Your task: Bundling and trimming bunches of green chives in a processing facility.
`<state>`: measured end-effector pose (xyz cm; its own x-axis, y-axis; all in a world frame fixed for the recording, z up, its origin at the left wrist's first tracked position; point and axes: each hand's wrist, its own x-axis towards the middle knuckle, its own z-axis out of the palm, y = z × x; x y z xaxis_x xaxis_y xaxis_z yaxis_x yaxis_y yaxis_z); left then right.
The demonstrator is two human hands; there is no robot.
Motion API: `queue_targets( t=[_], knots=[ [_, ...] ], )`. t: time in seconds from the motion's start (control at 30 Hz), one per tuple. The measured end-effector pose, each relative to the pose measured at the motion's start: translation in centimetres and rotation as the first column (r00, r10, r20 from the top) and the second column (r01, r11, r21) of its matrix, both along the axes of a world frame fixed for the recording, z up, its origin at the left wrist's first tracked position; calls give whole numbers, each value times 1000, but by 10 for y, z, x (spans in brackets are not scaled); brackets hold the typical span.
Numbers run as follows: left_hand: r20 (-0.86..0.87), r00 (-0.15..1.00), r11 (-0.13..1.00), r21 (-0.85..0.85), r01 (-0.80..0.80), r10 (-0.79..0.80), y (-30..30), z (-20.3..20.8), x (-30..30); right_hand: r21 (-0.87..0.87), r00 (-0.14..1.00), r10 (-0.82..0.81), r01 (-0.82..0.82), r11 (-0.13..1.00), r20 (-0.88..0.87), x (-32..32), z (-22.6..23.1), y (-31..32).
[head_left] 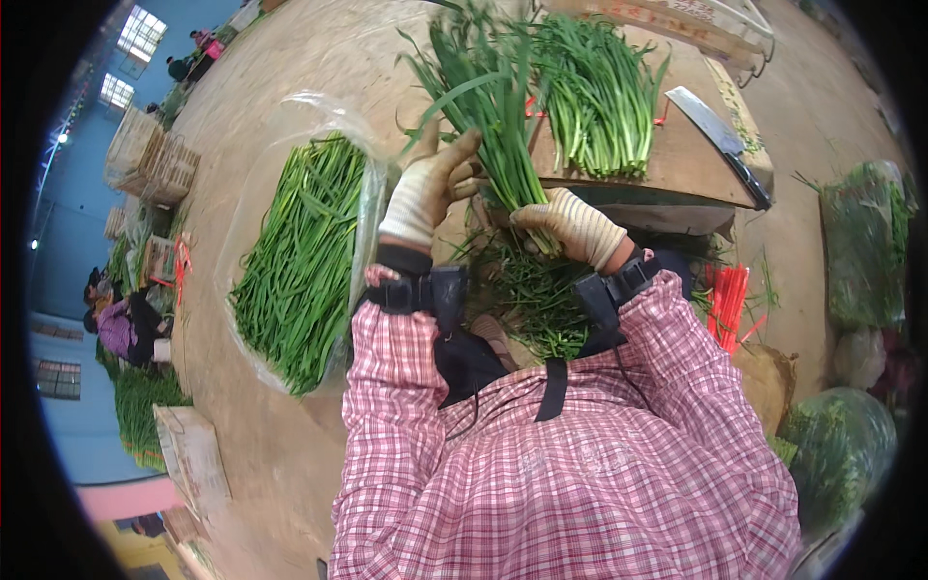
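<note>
My right hand [570, 228], in a pale work glove, is closed round the lower stems of a bunch of garlic chives [498, 135]. Its long flat leaves lean up and away over the edge of a low wooden table [701, 174]. Just left of the bunch, my gloved left hand [433, 184] has its fingers apart and holds nothing. Beyond the held bunch, more garlic chives [604, 106] lie on the table with red ties by them. A cleaver [715, 135] rests at the table's right side, its black handle toward me.
At my left is a clear plastic bag [365, 222] with a heap of loose chives [304, 261]. Scattered greens [541, 300] lie below my hands. Red strips [727, 307] and wrapped bundles [863, 246] are at right. Crates [150, 159] and other people [126, 329] are far left.
</note>
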<state>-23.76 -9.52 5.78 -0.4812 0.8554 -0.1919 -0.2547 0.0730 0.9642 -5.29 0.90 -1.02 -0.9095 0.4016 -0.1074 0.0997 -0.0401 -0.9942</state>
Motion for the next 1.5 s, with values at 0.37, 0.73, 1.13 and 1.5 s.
queue_targets(
  t=[0.37,0.73,1.13,1.5],
  knots=[
    [554,721,904,338,262,-416,-43,-132,57,-826,993,62,-116,551,-98,17,-1,-22],
    [616,782,976,210,-54,-89,-26,-105,82,-382,927,29,125,916,373,62,9,-42],
    [526,849,997,77,17,-55,-30,-111,83,-175,762,-629,605,776,-155,27,-16,-36],
    [452,892,1000,11,9,-13,-37,-124,69,-176,788,-607,587,790,-101,22,-15,-47]
  ],
)
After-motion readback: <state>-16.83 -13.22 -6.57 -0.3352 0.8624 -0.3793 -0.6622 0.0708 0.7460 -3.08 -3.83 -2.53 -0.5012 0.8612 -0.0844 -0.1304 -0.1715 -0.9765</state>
